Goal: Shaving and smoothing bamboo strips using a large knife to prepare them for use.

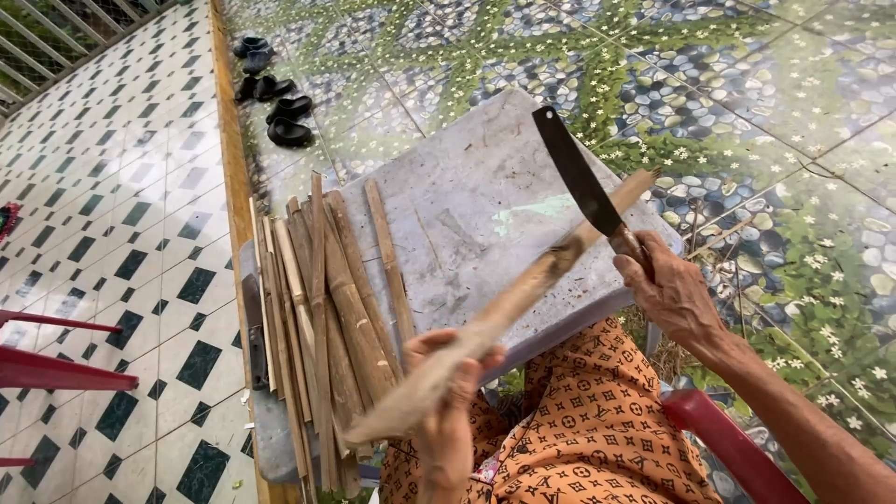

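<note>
I see my left hand (446, 411) closed around the near end of a bamboo strip (509, 308) while my right hand (667, 289) grips a knife (583, 182) biting into its far half, apparently mid-split, finished strips (327, 317) piled left on the grey table (485, 187).

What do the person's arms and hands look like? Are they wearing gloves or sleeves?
No gloves. Both hands are bare: the left hand and the right hand. No sleeves show on either forearm, and no rings, watch or bracelets can be seen. Below the arms is orange clothing with a small dark printed pattern.
</note>
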